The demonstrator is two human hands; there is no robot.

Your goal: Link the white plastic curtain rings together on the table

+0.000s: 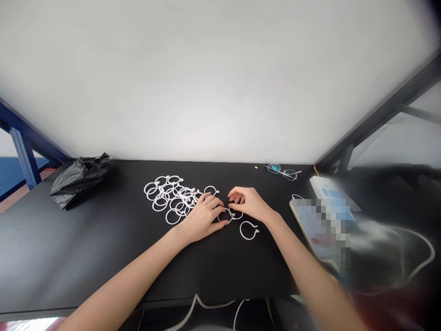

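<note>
left hand (203, 218): bare, slender fingers
right hand (250, 204): bare, slender fingers
left forearm (127, 280): bare behind hand, smooth
right forearm (310, 271): bare behind hand, blurred toward elbow

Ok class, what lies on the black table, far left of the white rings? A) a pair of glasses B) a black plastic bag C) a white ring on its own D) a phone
B: the crumpled bag sits on the table well left of the rings, while the glasses lie off to the right.
</note>
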